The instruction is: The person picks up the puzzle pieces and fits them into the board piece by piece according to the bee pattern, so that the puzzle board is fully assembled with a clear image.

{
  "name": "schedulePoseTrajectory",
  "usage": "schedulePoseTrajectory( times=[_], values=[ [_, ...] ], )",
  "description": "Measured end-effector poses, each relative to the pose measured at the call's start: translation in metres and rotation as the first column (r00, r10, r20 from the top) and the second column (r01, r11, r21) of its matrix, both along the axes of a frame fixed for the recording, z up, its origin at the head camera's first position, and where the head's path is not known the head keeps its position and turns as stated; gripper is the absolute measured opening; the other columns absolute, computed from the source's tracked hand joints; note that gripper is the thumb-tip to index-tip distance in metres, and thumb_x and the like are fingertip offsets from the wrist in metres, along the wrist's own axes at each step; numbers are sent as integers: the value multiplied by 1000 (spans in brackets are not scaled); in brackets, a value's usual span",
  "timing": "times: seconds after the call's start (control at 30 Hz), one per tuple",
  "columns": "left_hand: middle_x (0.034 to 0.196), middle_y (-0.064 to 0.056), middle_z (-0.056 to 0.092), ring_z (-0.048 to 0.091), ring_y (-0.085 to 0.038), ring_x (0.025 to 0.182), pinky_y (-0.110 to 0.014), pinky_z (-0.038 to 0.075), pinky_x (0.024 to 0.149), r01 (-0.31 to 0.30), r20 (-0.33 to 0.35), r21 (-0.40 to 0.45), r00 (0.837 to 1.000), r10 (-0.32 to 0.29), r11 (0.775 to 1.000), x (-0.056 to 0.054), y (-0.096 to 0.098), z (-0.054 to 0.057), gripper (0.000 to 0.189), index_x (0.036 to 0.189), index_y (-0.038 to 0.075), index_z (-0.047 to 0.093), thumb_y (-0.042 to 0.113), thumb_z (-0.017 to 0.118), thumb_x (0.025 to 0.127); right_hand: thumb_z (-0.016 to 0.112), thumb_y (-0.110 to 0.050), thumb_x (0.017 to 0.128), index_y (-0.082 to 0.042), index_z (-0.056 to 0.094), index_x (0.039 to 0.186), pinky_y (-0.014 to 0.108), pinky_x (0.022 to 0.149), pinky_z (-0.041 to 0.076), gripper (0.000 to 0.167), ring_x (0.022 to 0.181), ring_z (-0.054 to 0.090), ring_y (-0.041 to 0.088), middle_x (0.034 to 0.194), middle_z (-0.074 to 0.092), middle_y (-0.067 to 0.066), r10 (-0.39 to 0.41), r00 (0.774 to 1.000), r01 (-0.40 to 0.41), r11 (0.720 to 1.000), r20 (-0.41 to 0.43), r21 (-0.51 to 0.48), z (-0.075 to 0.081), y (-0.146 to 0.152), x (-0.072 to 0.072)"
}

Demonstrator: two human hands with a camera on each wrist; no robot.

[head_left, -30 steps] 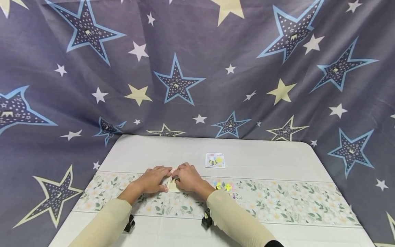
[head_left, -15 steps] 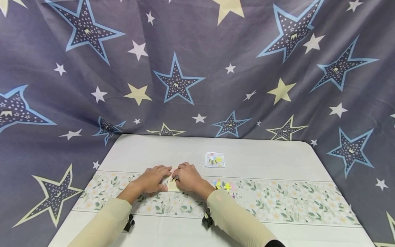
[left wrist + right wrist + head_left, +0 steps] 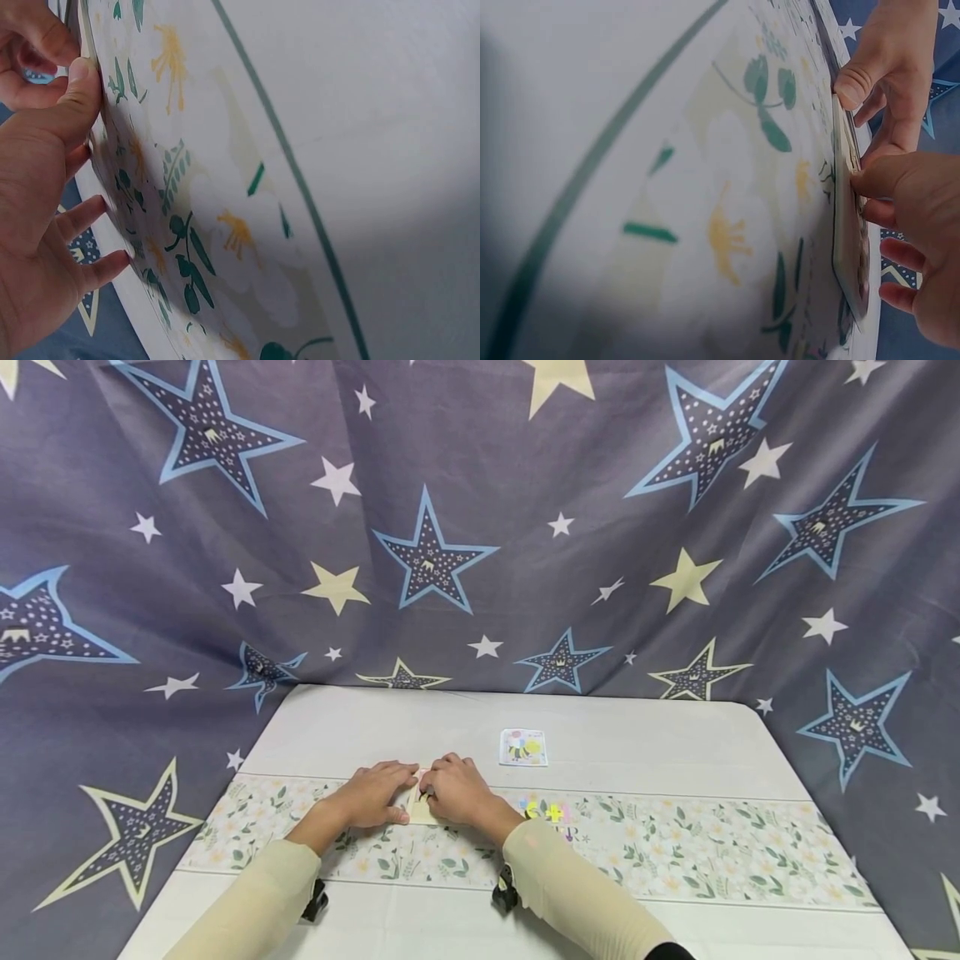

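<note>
A small pale wooden puzzle board point(image 3: 422, 812) lies on the flowered band of the tablecloth. My left hand point(image 3: 372, 795) rests at its left side, thumb on the near edge and the other fingers spread toward the far edge. My right hand point(image 3: 456, 790) is over the board's right part, its thumb and forefinger pinching a small dark puzzle piece point(image 3: 425, 796) down at the surface. The fingers mostly cover that piece. In the right wrist view the board point(image 3: 846, 217) appears edge-on, with the right hand point(image 3: 922, 225) just over it and the left thumb point(image 3: 852, 88) at its end.
Loose colourful pieces, including a yellow one point(image 3: 554, 812) and a purple one point(image 3: 567, 835), lie right of the right hand. A card with a bee picture point(image 3: 523, 748) lies farther back. A starry curtain point(image 3: 480, 527) hangs behind the white-covered table point(image 3: 637, 743).
Both hands stay in nearly the same place. The right fingers shift slightly over the board, and less of the dark and yellow piece shows beneath them.
</note>
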State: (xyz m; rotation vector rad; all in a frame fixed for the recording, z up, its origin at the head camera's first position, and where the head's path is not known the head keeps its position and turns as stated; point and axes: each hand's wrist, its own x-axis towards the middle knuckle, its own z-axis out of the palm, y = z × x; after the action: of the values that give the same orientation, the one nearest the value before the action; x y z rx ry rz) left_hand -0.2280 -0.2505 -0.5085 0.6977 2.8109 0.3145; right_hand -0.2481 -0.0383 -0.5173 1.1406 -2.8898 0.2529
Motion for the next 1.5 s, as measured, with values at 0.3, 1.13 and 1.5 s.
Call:
schedulePoseTrajectory(
  times=[0.3, 1.13, 1.5],
  values=[
    [163, -6, 41, 36, -37, 150, -68, 35, 113, -3, 3, 1, 1000, 3, 1000, 0, 1, 1, 68, 143, 16, 57, 51, 74, 87, 65, -25, 97, -33, 76, 117, 43, 96, 50, 25, 122, 58, 18, 122, 70, -9, 8, 1000, -8, 1000, -30, 22, 1, 1, 2],
    [162, -6, 41, 38, -36, 150, -67, 35, 113, -4, -8, 1, 1000, 4, 1000, 1, 1, -2, 68, 141, 15, 58, 50, 76, 86, 62, -24, 98, -25, 71, 128, 48, 99, 52, 32, 130, 57, 22, 129, 70, -3, 67, 998, -65, 996, 21, -62, 23, 27, 8],
    [163, -5, 41, 35, -36, 151, -67, 32, 116, -25, 6, 4, 1000, 25, 1000, 0, 3, -1, 68, 142, 16, 58, 51, 76, 86, 64, -26, 100, -23, 73, 125, 51, 106, 50, 27, 131, 57, 25, 126, 71, -2, 54, 998, -52, 994, 15, -95, 35, 67, 8]
  ],
)
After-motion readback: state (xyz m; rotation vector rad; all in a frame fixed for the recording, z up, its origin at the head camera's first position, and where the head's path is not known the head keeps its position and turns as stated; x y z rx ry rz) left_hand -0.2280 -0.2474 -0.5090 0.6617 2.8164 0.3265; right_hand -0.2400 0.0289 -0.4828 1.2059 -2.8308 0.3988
